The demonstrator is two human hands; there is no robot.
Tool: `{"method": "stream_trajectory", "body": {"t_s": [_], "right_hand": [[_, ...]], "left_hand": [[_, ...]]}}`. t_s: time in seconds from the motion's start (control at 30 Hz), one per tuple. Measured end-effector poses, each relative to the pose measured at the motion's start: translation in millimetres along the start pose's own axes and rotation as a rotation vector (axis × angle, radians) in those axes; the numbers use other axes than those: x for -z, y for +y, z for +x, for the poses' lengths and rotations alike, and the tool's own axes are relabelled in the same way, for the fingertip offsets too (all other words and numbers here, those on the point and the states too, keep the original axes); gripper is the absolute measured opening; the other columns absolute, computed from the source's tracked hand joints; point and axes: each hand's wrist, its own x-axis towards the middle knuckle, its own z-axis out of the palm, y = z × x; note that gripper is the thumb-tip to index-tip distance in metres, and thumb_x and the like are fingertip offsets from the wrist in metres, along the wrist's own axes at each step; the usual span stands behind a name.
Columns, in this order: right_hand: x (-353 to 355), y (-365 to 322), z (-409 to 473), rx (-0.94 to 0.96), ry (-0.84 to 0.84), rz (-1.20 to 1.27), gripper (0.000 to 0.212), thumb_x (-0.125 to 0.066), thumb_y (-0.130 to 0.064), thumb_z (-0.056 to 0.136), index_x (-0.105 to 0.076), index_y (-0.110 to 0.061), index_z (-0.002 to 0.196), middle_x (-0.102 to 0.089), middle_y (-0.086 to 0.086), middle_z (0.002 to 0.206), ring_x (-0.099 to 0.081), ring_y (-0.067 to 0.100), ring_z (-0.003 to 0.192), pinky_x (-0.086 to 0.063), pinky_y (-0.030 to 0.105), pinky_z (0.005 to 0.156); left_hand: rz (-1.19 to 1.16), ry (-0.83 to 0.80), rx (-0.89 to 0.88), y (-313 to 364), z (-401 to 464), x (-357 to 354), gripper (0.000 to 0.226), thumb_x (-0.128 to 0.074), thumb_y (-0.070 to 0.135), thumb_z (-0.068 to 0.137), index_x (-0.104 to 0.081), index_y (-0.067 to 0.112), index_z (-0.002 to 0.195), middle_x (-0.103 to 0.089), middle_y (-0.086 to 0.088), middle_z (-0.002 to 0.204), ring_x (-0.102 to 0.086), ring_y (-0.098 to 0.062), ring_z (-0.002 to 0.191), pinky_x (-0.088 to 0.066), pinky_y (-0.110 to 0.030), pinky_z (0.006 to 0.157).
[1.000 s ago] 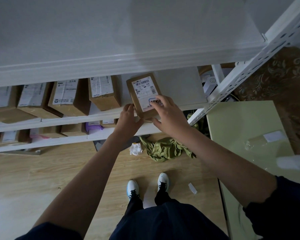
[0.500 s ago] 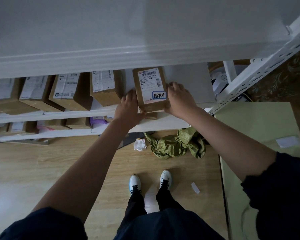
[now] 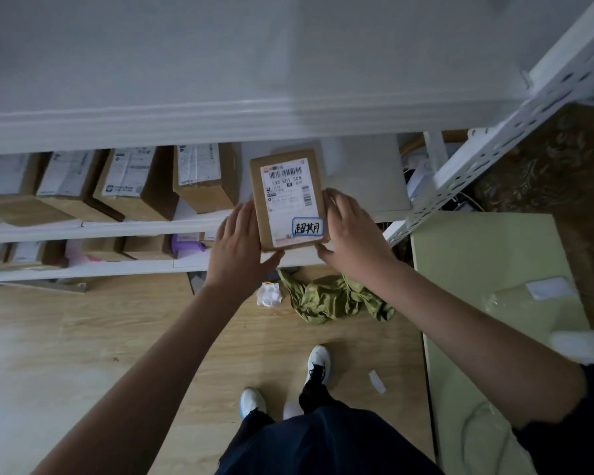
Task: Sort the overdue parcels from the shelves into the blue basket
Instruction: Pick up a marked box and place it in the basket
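A small brown cardboard parcel [image 3: 288, 200] carries a white shipping label with a barcode and a blue-edged handwritten sticker at its lower right. It sits at the front edge of the white shelf [image 3: 364, 180], partly past the edge. My left hand [image 3: 239, 245] grips its left side and near corner. My right hand [image 3: 350, 234] grips its right side. Several other labelled brown parcels [image 3: 203, 180] stand in a row on the same shelf to the left. No blue basket is in view.
A lower shelf [image 3: 83, 265] holds more boxes and a purple packet [image 3: 186, 242]. On the wooden floor lie a crumpled green cloth [image 3: 333, 298] and white paper [image 3: 269, 293]. A pale green table [image 3: 487, 269] stands at the right, beside the perforated shelf post [image 3: 494, 149].
My right hand moved from the parcel's label to its right side. Both hands now clasp the parcel and have drawn it toward the shelf's front edge, turned straighter.
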Motion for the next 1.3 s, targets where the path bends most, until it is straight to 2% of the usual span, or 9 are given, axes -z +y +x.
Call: {"method": "stream_trajectory", "body": {"t_s": [0.27, 0.57, 0.73, 0.83, 0.97, 1.07, 1.13, 1.2, 1.3], "right_hand": [[20, -38, -27, -0.041, 0.072, 0.053, 0.096, -0.081, -0.035, 0.079, -0.032, 0.005, 0.151, -0.041, 0.019, 0.151, -0.042, 0.03, 0.139, -0.043, 0.039, 0.113], [25, -82, -26, -0.047, 0.078, 0.029, 0.093, -0.078, -0.034, 0.082, -0.031, 0.002, 0.153, -0.041, 0.016, 0.151, -0.041, 0.029, 0.14, -0.044, 0.039, 0.112], [23, -126, -18, 0.021, 0.064, 0.076, 0.094, -0.079, -0.034, 0.081, -0.03, 0.001, 0.153, -0.042, 0.015, 0.151, -0.042, 0.028, 0.139, -0.043, 0.038, 0.111], [20, -166, -7, 0.084, 0.046, 0.145, 0.096, -0.079, -0.031, 0.082, -0.026, -0.002, 0.156, -0.038, 0.013, 0.154, -0.037, 0.025, 0.142, -0.043, 0.037, 0.113], [16, -232, 10, 0.185, 0.038, 0.28, 0.092, -0.078, -0.026, 0.084, -0.024, -0.01, 0.157, -0.035, 0.006, 0.154, -0.036, 0.021, 0.142, -0.046, 0.035, 0.11], [12, -290, 23, 0.265, 0.008, 0.427, 0.093, -0.08, -0.019, 0.083, -0.024, -0.017, 0.157, -0.035, 0.001, 0.153, -0.043, 0.019, 0.137, -0.049, 0.033, 0.105], [8, -330, 30, 0.338, -0.006, 0.486, 0.091, -0.08, -0.016, 0.083, -0.027, -0.018, 0.157, -0.035, -0.001, 0.152, -0.045, 0.017, 0.135, -0.049, 0.035, 0.106], [3, -370, 37, 0.416, -0.027, 0.508, 0.09, -0.08, -0.016, 0.084, -0.028, -0.019, 0.157, -0.033, -0.001, 0.153, -0.041, 0.017, 0.138, -0.045, 0.033, 0.11], [-8, -428, 46, 0.519, -0.05, 0.491, 0.091, -0.079, -0.018, 0.085, -0.025, -0.016, 0.159, -0.028, 0.001, 0.159, -0.03, 0.013, 0.144, -0.026, 0.018, 0.112]], "left_hand": [[-0.082, 0.102, -0.056, 0, -32, 33, 0.086, -0.071, 0.041, 0.087, -0.035, 0.0, 0.152, -0.036, -0.02, 0.157, -0.031, -0.034, 0.148, -0.037, -0.049, 0.118], [-0.043, 0.107, -0.071, -35, -51, 43, 0.087, -0.072, 0.045, 0.087, -0.036, -0.001, 0.151, -0.043, -0.022, 0.152, -0.038, -0.037, 0.144, -0.038, -0.052, 0.116], [-0.051, 0.134, -0.08, -72, -83, 54, 0.083, -0.063, 0.047, 0.091, -0.035, -0.002, 0.152, -0.038, -0.023, 0.156, -0.032, -0.037, 0.148, -0.03, -0.049, 0.121], [-0.149, 0.164, -0.018, -101, -112, 71, 0.091, -0.053, 0.06, 0.091, -0.027, 0.003, 0.156, -0.03, -0.019, 0.161, -0.024, -0.032, 0.152, -0.023, -0.042, 0.124], [-0.303, 0.222, 0.124, -144, -158, 100, 0.093, -0.075, 0.036, 0.086, -0.024, 0.009, 0.159, -0.027, -0.013, 0.164, -0.022, -0.027, 0.152, -0.028, -0.042, 0.121], [-0.404, 0.264, 0.25, -182, -199, 119, 0.084, -0.06, 0.049, 0.084, -0.031, 0.017, 0.156, -0.037, -0.001, 0.158, -0.035, -0.021, 0.145, -0.039, -0.04, 0.116], [-0.454, 0.33, 0.324, -207, -229, 129, 0.081, -0.065, 0.04, 0.084, -0.033, 0.019, 0.155, -0.044, 0.003, 0.152, -0.043, -0.019, 0.139, -0.046, -0.04, 0.107], [-0.472, 0.396, 0.391, -232, -259, 137, 0.083, -0.073, 0.028, 0.083, -0.033, 0.019, 0.156, -0.045, 0.005, 0.152, -0.044, -0.018, 0.139, -0.049, -0.038, 0.103], [-0.44, 0.458, 0.481, -272, -302, 144, 0.085, -0.078, 0.019, 0.081, -0.036, 0.018, 0.154, -0.049, 0.001, 0.147, -0.048, -0.022, 0.135, -0.052, -0.045, 0.099]]}}
